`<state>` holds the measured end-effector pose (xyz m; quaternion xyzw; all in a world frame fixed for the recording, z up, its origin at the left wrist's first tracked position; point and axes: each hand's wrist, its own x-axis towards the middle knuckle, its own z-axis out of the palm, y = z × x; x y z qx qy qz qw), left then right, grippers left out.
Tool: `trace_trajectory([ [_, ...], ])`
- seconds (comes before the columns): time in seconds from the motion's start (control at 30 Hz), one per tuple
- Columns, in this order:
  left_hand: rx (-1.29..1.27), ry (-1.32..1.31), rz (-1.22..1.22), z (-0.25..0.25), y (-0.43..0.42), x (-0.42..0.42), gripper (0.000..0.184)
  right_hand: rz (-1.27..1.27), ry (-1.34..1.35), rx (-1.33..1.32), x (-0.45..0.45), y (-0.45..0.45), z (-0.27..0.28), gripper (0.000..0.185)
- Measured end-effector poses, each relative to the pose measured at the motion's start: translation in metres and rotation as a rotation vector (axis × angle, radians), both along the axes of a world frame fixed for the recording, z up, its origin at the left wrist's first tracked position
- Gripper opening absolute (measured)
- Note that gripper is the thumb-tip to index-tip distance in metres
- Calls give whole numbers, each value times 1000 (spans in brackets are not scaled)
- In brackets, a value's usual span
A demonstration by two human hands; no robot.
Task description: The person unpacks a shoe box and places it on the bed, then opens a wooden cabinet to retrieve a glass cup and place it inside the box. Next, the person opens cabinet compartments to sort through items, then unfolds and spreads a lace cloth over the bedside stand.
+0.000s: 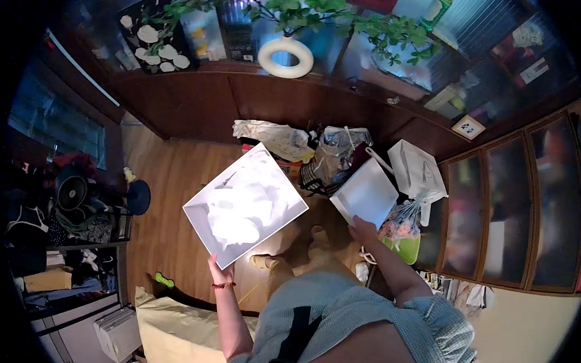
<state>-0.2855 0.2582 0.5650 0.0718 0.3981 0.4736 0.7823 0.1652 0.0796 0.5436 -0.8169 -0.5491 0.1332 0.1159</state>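
My left hand (222, 271) grips the near corner of a white box (284, 215), thumb at the rim. The box is tilted, its inside facing me. Crumpled white paper or cloth (240, 212) fills it, too bright to make out in detail. On the right, my right hand (362, 231) is closed on the near edge of a shallow white box lid (366, 195). Lid and box are held apart, with a gap between them above my feet. Fingers under both pieces are partly hidden.
Bags and folded cloth (276, 138) lie against the brown cabinet (192, 105) ahead. A white bag (418, 167) and a green bin (405, 248) stand close to the lid. A ring-shaped white vase (286, 57) holds leafy branches on the cabinet. Beige fabric (174, 333) lies at lower left.
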Motion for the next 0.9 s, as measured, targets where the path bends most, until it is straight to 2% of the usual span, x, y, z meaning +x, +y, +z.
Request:
trace_trajectory([
  [0.07,12,17,-6,6,-7,24,65,38,-25,-109,24,19,0,26],
  [0.17,41,27,-7,8,-26,54,67,120,2,84,71,43,-8,25],
  [0.27,44,74,19,14,-50,84,70,138,-220,88,123,66,-34,26],
  [0.3,31,79,35,15,-58,93,70,60,-261,-34,138,73,-48,22],
  [0.4,16,76,83,13,-82,114,68,55,-101,-406,185,79,-93,17],
  [0.43,15,74,98,12,-88,120,67,122,-146,-585,196,78,-106,20],
  [0.53,-14,104,146,14,-108,138,63,116,-173,-647,210,67,-126,22],
  [0.63,-32,139,202,13,-120,149,60,-56,-88,-709,214,64,-135,26],
  [0.73,23,143,175,26,-116,162,62,-27,-185,-536,209,48,-130,33],
  [0.77,41,148,161,29,-115,165,62,-172,-70,-715,209,61,-127,44],
  [0.87,71,161,135,15,-119,161,66,-135,-133,-441,196,61,-103,42],
  [0.9,83,177,133,13,-115,165,67,-134,102,-263,190,65,-97,41],
])
